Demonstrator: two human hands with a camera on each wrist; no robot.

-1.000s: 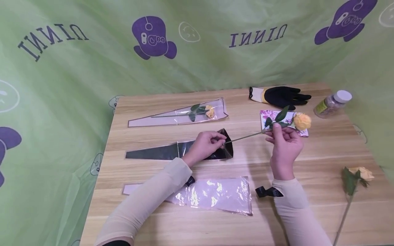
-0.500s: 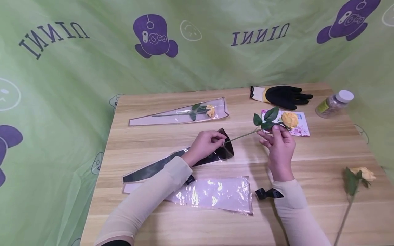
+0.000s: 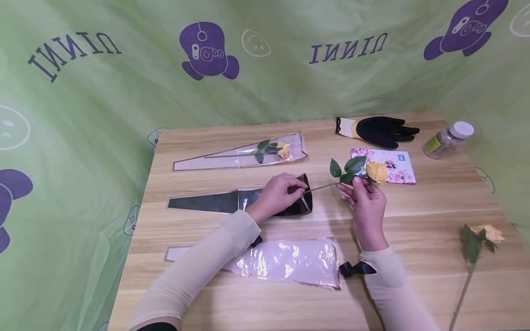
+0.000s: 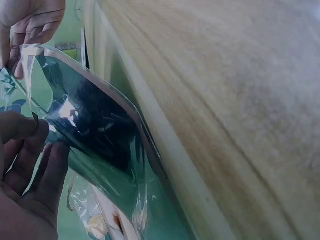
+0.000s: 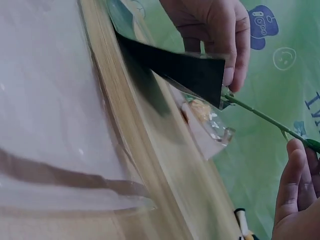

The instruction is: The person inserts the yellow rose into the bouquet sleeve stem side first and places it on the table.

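In the head view my right hand (image 3: 367, 209) pinches a yellow artificial rose (image 3: 377, 173) by its stem, just below the bloom and green leaves. The stem runs left to the open mouth of a black flower sleeve (image 3: 204, 202) with clear film on one side. At that mouth my left hand (image 3: 279, 195) pinches the sleeve's edge between thumb and fingers. Seen from the right wrist, the green stem (image 5: 265, 118) enters the sleeve beside the left fingertips. The left wrist view shows the clear film (image 4: 90, 120) spread apart from the dark back. The stem's lower end is hidden inside.
Behind lies a pale sleeve (image 3: 194, 164) with a yellow rose inside. A flat pale sleeve (image 3: 290, 262) lies in front, partly under the left arm. Another rose (image 3: 472, 248) rests at right. A floral card (image 3: 403, 168), black glove (image 3: 378, 131) and lidded jar (image 3: 447, 140) are at back right.
My right hand has moved left with the rose, and less stem shows outside the black sleeve. The sleeve's narrow end swung toward the front, then back. My left hand stays at the mouth.
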